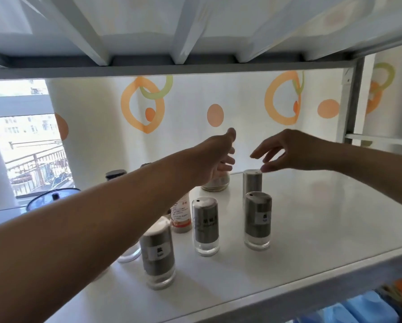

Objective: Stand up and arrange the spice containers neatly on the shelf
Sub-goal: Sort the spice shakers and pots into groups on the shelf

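Several spice containers stand upright on the white shelf (312,229). Three grey-sleeved glass shakers are nearest: one front left (157,257), one in the middle (206,226), one to the right (258,220). A fourth grey shaker (252,181) stands behind. My right hand (288,151) hovers above it, fingers spread, fingertips just at its cap. My left hand (215,157) reaches over a round glass jar (216,184) at the back, fingers apart, holding nothing. A red-and-white labelled bottle (181,216) is partly hidden by my left forearm.
Another clear container (130,254) peeks out under my left forearm. The upper shelf (172,68) sits low overhead. A curtain with orange circles (144,106) backs the shelf. A grey post (351,101) bounds the right. Blue items (358,308) lie below.
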The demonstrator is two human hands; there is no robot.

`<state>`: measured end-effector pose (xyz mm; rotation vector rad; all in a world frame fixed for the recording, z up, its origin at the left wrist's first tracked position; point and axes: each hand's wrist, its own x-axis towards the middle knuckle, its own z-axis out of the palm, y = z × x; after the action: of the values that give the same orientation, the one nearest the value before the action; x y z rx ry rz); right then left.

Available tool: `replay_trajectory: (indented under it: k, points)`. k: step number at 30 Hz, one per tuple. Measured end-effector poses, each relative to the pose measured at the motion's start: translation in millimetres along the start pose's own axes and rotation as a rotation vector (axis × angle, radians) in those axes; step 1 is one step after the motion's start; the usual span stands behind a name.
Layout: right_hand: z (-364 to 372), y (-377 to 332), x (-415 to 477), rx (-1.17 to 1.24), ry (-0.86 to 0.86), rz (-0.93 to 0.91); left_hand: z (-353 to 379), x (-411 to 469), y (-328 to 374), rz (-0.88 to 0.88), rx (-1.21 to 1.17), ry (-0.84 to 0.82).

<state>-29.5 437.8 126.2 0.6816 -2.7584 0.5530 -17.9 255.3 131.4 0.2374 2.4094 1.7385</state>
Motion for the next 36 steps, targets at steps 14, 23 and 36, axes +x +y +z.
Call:
replay_trajectory:
  k: [14,23,36]
  points:
    - [24,17,24,0.074,0.003,0.000,21,55,-16,-0.142,-0.076,-0.058]
    - [24,19,26,0.038,-0.073,-0.033,23,64,-32,-0.163,-0.132,-0.008]
    - [30,15,32,0.009,-0.022,-0.053,20,62,-34,-0.185,-0.215,0.022]
